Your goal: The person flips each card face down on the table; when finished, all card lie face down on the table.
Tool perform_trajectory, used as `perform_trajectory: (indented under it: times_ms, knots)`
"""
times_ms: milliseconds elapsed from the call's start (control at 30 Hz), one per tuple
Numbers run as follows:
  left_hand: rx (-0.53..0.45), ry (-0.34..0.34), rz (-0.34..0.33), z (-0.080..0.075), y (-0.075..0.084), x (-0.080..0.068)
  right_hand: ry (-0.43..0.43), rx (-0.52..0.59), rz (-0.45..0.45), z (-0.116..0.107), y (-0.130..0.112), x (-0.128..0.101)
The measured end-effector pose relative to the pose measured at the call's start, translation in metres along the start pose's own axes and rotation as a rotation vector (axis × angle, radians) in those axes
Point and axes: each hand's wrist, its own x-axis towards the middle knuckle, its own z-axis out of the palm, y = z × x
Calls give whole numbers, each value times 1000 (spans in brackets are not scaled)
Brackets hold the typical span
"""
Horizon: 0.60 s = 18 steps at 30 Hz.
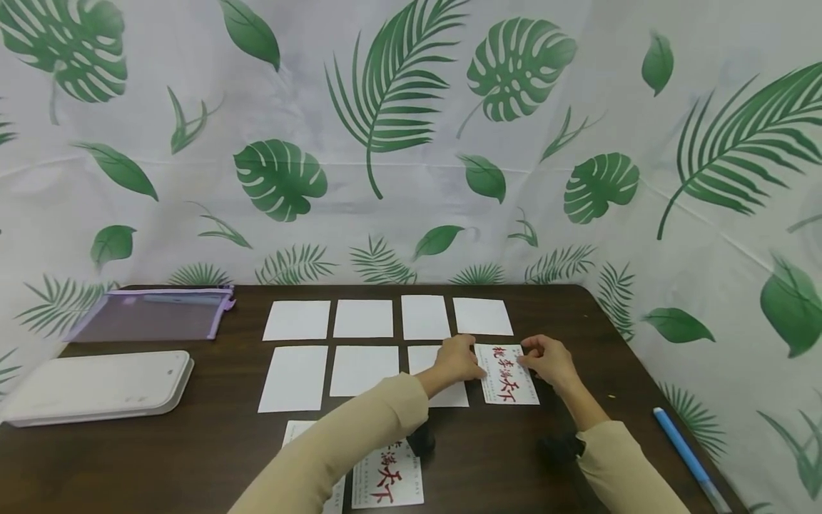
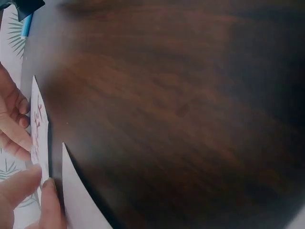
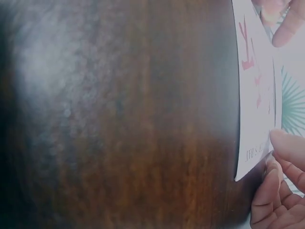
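A white card with red brush-style characters lies flat or nearly so at the right end of the middle row. My left hand pinches its left edge between thumb and finger, the forearm crossing over the cards below. At the opposite edge, my right hand grips the card with thumb and fingers; the right wrist view shows that thumb on the printed face. Another card with red characters lies nearer me, beside a further printed card mostly hidden by the left sleeve.
Several blank white cards form two rows on the dark wooden table. To the left are a white flat case and a purple mesh zip pouch. A blue pen lies along the right edge. A leaf-patterned cloth hangs behind.
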Motion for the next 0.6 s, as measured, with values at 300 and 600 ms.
perform_trajectory:
  times_ms: [300, 600]
  knots:
    - [115, 42, 25, 0, 4, 0, -13, 12, -15, -2, -2, 3]
    - [166, 44, 17, 1, 5, 0, -17, 210, -81, -4, -1, 1]
